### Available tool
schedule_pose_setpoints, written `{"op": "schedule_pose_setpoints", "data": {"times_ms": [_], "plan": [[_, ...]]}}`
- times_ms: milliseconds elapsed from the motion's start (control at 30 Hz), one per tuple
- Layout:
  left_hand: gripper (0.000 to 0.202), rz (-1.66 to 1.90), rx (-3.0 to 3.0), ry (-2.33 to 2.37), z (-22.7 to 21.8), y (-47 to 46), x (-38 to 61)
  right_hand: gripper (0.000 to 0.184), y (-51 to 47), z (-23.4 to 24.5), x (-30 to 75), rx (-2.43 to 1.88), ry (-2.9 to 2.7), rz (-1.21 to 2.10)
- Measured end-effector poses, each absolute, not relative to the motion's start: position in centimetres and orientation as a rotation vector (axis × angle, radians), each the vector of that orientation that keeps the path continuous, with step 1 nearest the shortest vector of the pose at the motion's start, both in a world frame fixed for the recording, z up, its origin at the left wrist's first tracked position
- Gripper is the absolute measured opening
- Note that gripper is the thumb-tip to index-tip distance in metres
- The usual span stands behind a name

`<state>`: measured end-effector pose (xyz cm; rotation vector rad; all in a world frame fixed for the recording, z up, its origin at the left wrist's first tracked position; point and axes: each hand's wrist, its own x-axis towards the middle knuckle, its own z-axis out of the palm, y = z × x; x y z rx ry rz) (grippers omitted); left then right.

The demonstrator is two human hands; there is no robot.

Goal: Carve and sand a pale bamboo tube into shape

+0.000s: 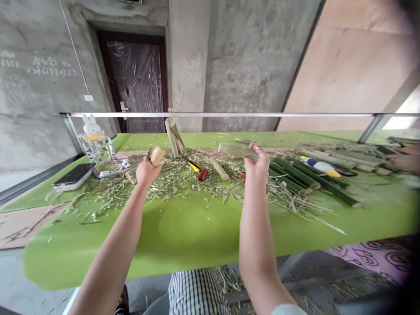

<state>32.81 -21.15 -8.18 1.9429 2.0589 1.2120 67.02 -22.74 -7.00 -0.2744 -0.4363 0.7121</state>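
My left hand (pixel 146 172) grips a short, pale cut piece of bamboo (pixel 156 156) at its raised end. My right hand (pixel 257 160) holds a longer, pale green bamboo section (pixel 236 151) by one end, level above the far side of the green table mat (pixel 183 236). Between my hands, bamboo shavings (pixel 170 183) cover the mat. A yellow utility knife (pixel 194 166), a red-handled tool (pixel 202 175) and a loose bamboo length (pixel 219 169) lie among them. Red scissors (pixel 241 176) lie just below my right hand.
Green bamboo stalks (pixel 311 179) lie at the right, and a co-worker's hand (pixel 405 162) enters at the right edge. Bamboo pieces (pixel 173 138) stand at the far edge. A rabbit-topped bottle (pixel 93 144) and a phone on a power bank (pixel 74 176) sit at the left, under a metal rail (pixel 216 114).
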Motion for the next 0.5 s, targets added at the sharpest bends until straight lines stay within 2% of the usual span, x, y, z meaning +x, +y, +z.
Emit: {"op": "schedule_pose_setpoints", "data": {"times_ms": [100, 233, 400, 500], "plan": [[0.055, 1.412, 1.916, 2.192, -8.0, -21.3, 33.1, 0.014, -22.8, -7.4, 68.4, -0.263, -0.331, 0.753], [0.067, 1.544, 1.992, 2.169, -8.7, -21.2, 35.0, 0.012, -23.0, -7.1, 66.6, -0.268, -0.492, 0.782], [0.045, 1.340, 2.164, 2.148, -9.1, -21.1, 35.1, 0.017, -22.9, -6.7, 64.6, -0.265, -0.566, 0.878], [0.041, 1.291, 2.176, 2.136, -8.9, -21.3, 35.1, 0.017, -22.7, -6.9, 64.0, -0.334, -0.601, 0.899]]}}
